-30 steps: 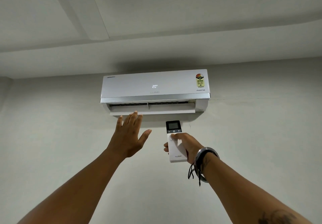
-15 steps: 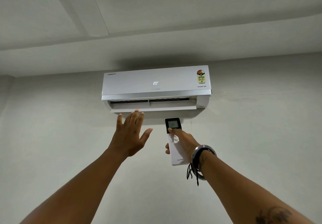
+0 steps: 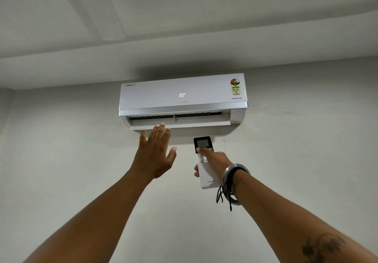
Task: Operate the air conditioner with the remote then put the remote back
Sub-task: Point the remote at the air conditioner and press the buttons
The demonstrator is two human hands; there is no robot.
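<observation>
a: what was the right hand doing?

b: it was wrapped around one white remote, thumb pressed on the buttons just under the dark screen. the remote stood nearly upright, its screen end poking out above the fingers and aimed up at the unit.

a: and the left hand?

b: it held nothing. its fingers were spread, palm raised, fingertips just under the open flap of the one air conditioner.

a: anything else?

b: the unit's front showed "20". several bangles and dark threads circled the right wrist. one tattoo marked that forearm.
</observation>
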